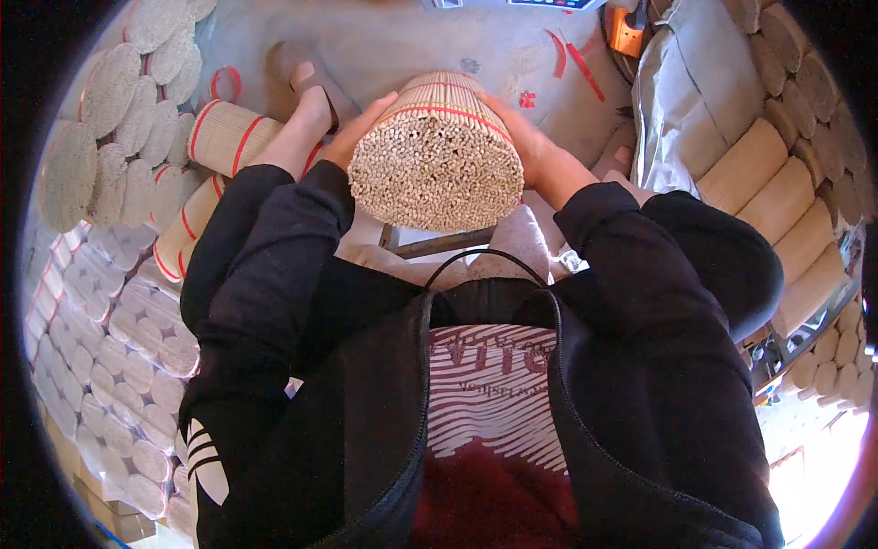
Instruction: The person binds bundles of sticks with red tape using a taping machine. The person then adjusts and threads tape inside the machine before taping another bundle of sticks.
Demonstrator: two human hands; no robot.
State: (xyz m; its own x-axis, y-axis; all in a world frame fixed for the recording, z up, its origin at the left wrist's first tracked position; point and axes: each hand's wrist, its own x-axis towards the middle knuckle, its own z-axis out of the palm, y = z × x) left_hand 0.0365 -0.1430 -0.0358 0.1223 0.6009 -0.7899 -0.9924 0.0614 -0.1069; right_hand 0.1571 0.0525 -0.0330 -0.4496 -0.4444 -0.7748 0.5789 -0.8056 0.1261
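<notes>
Gripping 1 round bundle of thin sticks (437, 151) between spread fingers, left hand (358, 128) and right hand (523, 137) press its sides; next likely calls for steady, even squeezing.

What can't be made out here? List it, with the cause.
- Far end of the round tan stick bundle with a red band: turned away from the head view.
- Left hand and right hand grip: fingers wrap behind the bundle.
- Grey device with a dark screen: cut off by the top edge.
</notes>
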